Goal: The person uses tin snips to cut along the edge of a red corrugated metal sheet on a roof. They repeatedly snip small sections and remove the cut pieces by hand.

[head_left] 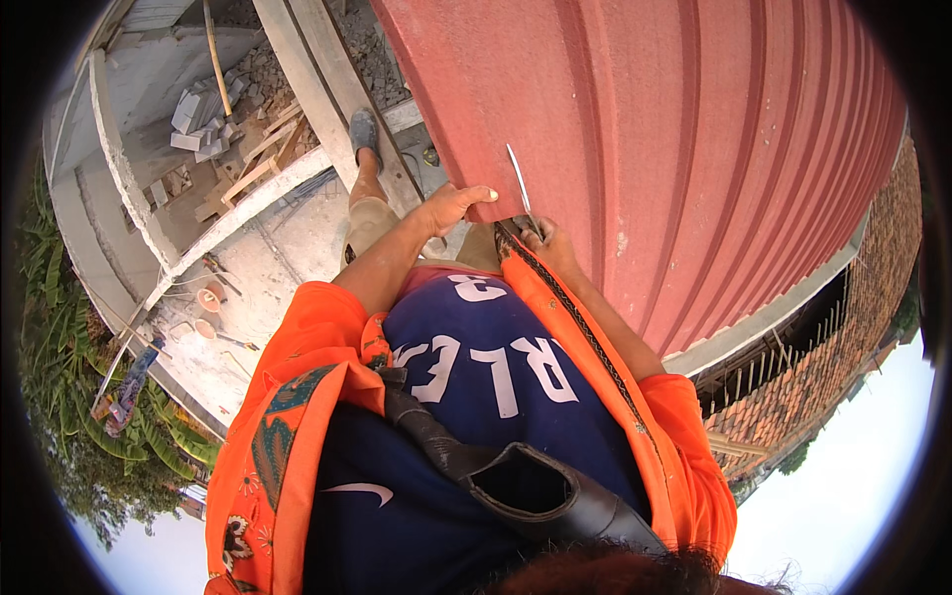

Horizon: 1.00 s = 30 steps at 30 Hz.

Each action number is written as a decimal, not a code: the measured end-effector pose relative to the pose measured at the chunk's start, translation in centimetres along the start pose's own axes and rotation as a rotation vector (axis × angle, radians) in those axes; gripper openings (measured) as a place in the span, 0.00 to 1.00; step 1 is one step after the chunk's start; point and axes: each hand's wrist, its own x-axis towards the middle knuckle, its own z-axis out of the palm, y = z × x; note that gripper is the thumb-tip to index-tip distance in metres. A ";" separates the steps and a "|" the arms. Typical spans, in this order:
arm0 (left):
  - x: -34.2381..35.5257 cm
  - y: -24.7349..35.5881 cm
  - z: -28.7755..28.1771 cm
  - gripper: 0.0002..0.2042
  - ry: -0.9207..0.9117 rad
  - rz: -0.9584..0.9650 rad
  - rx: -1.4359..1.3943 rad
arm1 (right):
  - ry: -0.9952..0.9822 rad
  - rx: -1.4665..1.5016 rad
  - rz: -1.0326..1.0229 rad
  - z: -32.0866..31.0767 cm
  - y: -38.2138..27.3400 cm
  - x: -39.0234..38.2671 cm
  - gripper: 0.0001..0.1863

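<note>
A large red corrugated roofing sheet spreads across the upper right. My left hand grips its lower left corner, thumb on top. Just to the right, my right hand is closed on the lower end of a long thin metal blade, which points upward against the sheet; its handle is mostly hidden by the fingers and sheet edge. My shod foot rests by a narrow board or beam left of the sheet.
Far below at left lie pale blocks, wood offcuts, buckets and tools on a concrete floor among unfinished walls. Banana plants stand at lower left; a tiled roof with bare battens is at right.
</note>
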 end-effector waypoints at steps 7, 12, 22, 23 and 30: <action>-0.2 0.0 0.1 0.23 -0.016 0.021 -0.018 | -0.005 -0.124 0.002 -0.1 -2.6 0.6 0.17; 0.1 -0.1 -0.2 0.23 -0.041 -0.028 -0.048 | 0.005 -0.171 -0.008 -0.8 -3.4 0.6 0.17; 0.9 -1.1 -0.8 0.23 -0.072 -0.006 -0.065 | -0.156 -0.053 0.021 -2.5 -3.6 0.9 0.18; 1.0 -1.1 -0.9 0.23 -0.069 -0.012 -0.054 | -0.169 -0.058 0.025 -2.8 -3.9 0.9 0.19; 0.2 -1.8 -0.4 0.22 -0.062 -0.021 -0.094 | -0.236 -0.136 0.054 -3.2 -3.5 0.3 0.17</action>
